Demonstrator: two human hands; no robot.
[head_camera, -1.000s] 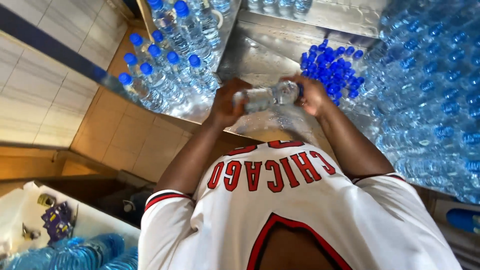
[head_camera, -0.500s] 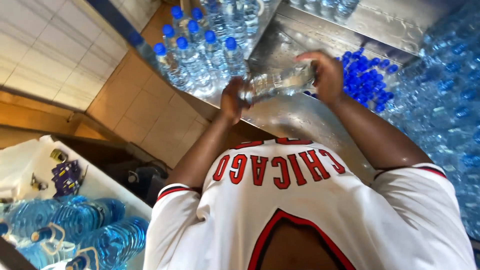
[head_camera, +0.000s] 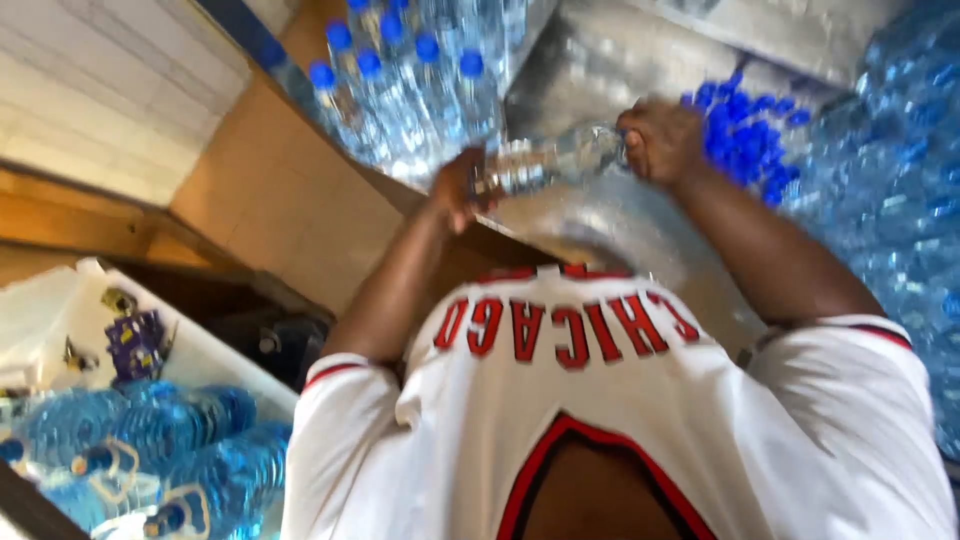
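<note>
I hold a clear plastic water bottle (head_camera: 545, 162) sideways in front of my chest over a shiny metal surface (head_camera: 610, 215). My left hand (head_camera: 458, 190) grips its bottom end. Wrapped around the cap end is my right hand (head_camera: 662, 140). The cap itself is hidden under my right fingers. Below the hands my white jersey with red trim (head_camera: 600, 400) fills the frame.
Upright bottles with blue caps (head_camera: 400, 80) stand in a group behind the left hand. More blue caps (head_camera: 745, 135) and a heap of wrapped bottles (head_camera: 890, 190) lie to the right. A white bin (head_camera: 190, 350) at lower left holds large blue bottles (head_camera: 150, 440).
The view has swung right and down, so the white bin shows more. Both hands keep hold of the bottle, which has shifted slightly and tilted.
</note>
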